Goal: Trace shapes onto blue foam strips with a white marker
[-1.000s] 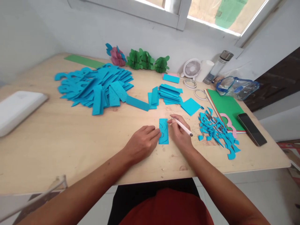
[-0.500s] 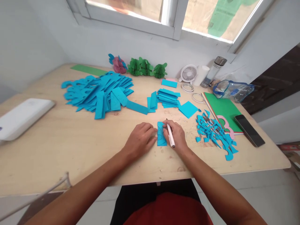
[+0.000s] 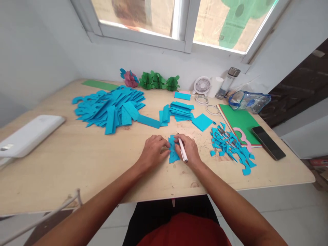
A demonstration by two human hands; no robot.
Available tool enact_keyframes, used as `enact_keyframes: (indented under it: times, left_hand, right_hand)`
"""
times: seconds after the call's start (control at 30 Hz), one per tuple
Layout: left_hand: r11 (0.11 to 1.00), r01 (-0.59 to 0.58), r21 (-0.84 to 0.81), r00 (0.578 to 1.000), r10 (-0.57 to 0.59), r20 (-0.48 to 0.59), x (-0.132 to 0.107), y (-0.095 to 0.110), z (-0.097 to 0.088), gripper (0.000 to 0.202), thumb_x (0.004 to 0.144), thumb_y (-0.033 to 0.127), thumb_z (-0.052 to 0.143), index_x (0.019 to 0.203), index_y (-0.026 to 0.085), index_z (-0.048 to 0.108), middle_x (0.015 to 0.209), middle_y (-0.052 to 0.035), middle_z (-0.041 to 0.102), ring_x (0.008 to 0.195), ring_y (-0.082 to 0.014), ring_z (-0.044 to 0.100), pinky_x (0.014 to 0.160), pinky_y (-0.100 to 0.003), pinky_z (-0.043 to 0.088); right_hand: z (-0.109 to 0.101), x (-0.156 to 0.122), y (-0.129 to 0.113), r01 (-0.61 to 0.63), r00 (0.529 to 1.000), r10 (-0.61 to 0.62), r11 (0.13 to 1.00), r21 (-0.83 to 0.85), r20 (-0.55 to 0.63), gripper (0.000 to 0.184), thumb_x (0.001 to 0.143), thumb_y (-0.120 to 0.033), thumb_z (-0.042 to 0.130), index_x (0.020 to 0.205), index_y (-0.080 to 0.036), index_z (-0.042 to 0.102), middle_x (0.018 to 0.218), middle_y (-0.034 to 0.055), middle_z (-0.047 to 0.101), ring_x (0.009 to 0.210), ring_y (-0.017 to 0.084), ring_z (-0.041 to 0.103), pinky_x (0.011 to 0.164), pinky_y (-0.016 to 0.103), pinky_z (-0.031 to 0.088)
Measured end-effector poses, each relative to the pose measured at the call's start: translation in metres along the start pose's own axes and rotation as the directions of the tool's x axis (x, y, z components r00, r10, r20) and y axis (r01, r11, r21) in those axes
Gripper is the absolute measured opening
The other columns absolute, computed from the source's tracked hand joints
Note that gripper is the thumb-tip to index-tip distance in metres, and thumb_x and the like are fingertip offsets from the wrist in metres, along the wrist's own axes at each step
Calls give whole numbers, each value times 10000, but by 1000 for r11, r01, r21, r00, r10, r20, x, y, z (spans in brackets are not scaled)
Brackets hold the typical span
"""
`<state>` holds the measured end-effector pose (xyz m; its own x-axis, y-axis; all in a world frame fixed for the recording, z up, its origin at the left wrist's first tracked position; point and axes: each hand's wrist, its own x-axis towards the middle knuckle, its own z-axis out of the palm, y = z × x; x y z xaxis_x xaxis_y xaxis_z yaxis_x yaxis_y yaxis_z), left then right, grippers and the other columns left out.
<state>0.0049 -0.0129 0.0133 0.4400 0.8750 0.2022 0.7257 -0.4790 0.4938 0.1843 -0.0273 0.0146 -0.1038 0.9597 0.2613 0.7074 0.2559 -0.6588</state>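
Here, blue paper piece (image 3: pixel 172 155): on the tabletop (image 3: pixel 107 174) near the middle of its near side, between the two hands; its long axis runs near to far, with curved lines drawn on it; the full outline is partly hidden by fingers.
Left hand (image 3: pixel 153 148): fingers bent, fingertips at the paper's left edge; whether they pinch it, I cannot tell.
Right hand (image 3: pixel 189 150): closed around a white pen (image 3: pixel 182 149), with fingertips at the paper's right side; the hands are apart from each other.
Pen direction: long axis mostly near to far, thin dark tip pointing far and slightly left, thicker dark end near.
Blue scraps (image 3: pixel 232 145): loose heap right of the right hand.
Blue slips (image 3: pixel 181 110): stacked beyond the hands, long sides running left to right.
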Motion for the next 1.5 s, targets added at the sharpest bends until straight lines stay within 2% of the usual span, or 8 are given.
enact_keyframes:
  times: [0.23,0.37,0.5,0.67,0.93,1.1,1.27,1.5]
  left_hand:
    - [999,21,-44,991,-27,-132,-7,7,9,89,743,141,600,783,211,637,858,-36,676,894,-224,606,878,-383,457]
    - [998,-12,-68,989,2,-147,-8,8,4,54,793,197,575,792,215,625,858,-38,687,877,-223,615,844,-386,479]
    - [997,19,-76,981,-34,-192,-4,3,-4,155,884,278,492,876,211,631,920,-60,703,890,-230,629,785,-372,502]
    - [997,72,40,996,-70,-51,18,-1,-6,191,863,283,510,944,219,670,973,-52,731,922,-233,650,821,-361,496]
    - [978,153,139,988,-153,-13,51,3,5,125,788,282,600,851,218,686,886,-71,709,951,-277,619,768,-349,433]
    - [968,211,136,977,-211,-16,52,7,4,53,753,236,632,800,215,646,858,-63,690,966,-296,609,763,-362,421]
    - [965,256,61,966,-253,-56,44,13,2,78,824,266,586,768,213,601,811,-47,690,914,-271,632,771,-373,432]
    - [957,262,-123,953,-277,-123,50,-11,-29,54,745,271,600,726,221,608,804,-10,723,778,-207,659,717,-317,482]
  right_hand:
    - [1,0,3,-45,999,44,994,95,6,313,738,-134,597,1025,-238,668,825,0,726,768,181,664,759,287,494]
    - [5,0,7,-133,991,137,954,268,3,262,724,-186,597,967,-242,679,693,-40,668,623,147,605,617,248,472]
    - [6,4,16,-172,972,226,876,450,-68,227,716,-270,594,927,-233,668,691,-42,647,605,134,587,591,243,471]
    - [0,11,24,-148,944,294,778,611,-146,241,671,-294,613,894,-207,634,627,-37,620,566,136,574,547,244,465]
    - [-2,13,22,-134,931,325,727,674,-166,253,647,-311,638,876,-204,619,614,-39,613,512,118,548,492,228,437]
    - [0,12,20,-154,925,345,725,671,-161,259,644,-305,647,880,-201,623,601,-44,602,504,115,538,475,221,430]
    - [0,11,19,-144,926,342,709,691,-159,259,644,-301,644,884,-206,617,602,-46,603,500,116,541,470,222,436]
    - [1,11,18,-130,931,325,718,684,-164,227,665,-316,633,865,-212,601,584,-40,578,524,131,574,478,229,453]
